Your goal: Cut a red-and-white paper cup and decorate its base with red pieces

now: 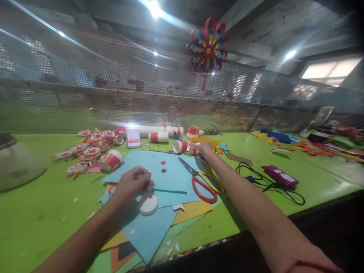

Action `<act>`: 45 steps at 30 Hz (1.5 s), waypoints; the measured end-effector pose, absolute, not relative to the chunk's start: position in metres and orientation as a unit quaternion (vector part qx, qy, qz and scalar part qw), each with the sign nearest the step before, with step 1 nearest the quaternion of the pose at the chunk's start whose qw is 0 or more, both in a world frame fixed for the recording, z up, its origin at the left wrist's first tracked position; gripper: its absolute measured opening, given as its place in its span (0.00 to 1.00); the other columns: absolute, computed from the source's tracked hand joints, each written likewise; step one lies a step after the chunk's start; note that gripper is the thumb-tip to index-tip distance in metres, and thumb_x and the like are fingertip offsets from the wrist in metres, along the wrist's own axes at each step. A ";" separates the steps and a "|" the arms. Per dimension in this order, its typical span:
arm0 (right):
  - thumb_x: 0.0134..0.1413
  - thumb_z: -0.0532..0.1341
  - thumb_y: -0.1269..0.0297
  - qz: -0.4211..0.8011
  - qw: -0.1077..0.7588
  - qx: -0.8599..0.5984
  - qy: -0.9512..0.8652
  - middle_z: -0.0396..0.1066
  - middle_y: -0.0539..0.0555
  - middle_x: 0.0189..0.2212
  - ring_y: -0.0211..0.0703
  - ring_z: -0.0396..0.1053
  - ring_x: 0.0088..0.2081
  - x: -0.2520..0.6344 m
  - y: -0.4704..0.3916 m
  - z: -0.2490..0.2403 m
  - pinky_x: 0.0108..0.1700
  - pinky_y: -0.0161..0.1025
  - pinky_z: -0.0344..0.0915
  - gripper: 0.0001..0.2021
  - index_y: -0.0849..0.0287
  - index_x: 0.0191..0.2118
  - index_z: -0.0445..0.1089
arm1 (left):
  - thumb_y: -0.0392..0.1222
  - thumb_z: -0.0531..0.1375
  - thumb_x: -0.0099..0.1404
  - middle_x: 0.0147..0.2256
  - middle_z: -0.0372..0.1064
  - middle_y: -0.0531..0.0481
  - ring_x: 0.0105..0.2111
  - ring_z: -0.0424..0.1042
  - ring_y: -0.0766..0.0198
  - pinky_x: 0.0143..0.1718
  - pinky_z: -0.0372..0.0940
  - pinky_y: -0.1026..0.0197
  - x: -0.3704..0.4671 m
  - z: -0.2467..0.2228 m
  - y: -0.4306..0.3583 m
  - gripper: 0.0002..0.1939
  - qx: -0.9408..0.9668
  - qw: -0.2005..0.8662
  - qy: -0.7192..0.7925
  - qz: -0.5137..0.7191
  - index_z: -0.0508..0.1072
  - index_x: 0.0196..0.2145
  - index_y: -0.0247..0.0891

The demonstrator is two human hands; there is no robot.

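Note:
My left hand (135,179) is over the light-blue sheets (136,159), fingers curled together around something small and pale that I cannot make out. Just below it lies a white round disc (148,204). My right hand (205,148) reaches to the far side of the sheets, at a red-and-white paper cup (193,149); its fingertips are mostly hidden. Another paper cup (179,146) lies on its side to the left of that hand. Between my hands, scissors (196,173) with one red and one yellow handle lie spread. A small red cut-out (163,162) and a dark cut-out (163,170) rest on the blue sheet.
Several turtle-like paper pieces (91,151) and a tilted cup (111,160) are at left. Cups (159,137) lie along the back by a perforated screen (136,110). A purple box (280,176) with black cables sits right. A paper pinwheel (208,50) hangs above.

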State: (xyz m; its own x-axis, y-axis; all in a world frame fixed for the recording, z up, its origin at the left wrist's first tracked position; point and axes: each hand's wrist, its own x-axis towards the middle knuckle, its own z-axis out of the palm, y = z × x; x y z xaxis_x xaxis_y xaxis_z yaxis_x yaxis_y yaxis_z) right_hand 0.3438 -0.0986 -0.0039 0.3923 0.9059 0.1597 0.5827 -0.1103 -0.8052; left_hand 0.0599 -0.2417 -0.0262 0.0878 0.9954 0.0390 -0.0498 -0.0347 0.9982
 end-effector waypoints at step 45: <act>0.61 0.57 0.56 0.635 0.631 -0.142 -0.423 0.72 0.54 0.42 0.42 0.72 0.39 0.298 -0.219 -0.006 0.41 0.45 0.69 0.14 0.62 0.46 0.68 | 0.42 0.64 0.56 0.30 0.75 0.45 0.29 0.73 0.63 0.31 0.62 0.62 0.052 -0.026 -0.242 0.10 0.584 0.572 0.372 0.440 0.68 0.27 0.34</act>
State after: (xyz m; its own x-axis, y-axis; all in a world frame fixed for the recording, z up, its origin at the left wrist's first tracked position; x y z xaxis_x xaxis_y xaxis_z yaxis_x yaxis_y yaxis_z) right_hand 0.2981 -0.2189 -0.0062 -0.1641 0.9210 0.3534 -0.6814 0.1533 -0.7157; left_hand 0.0525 -0.2420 -0.0265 0.3368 0.9374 0.0890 -0.0692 -0.0696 0.9952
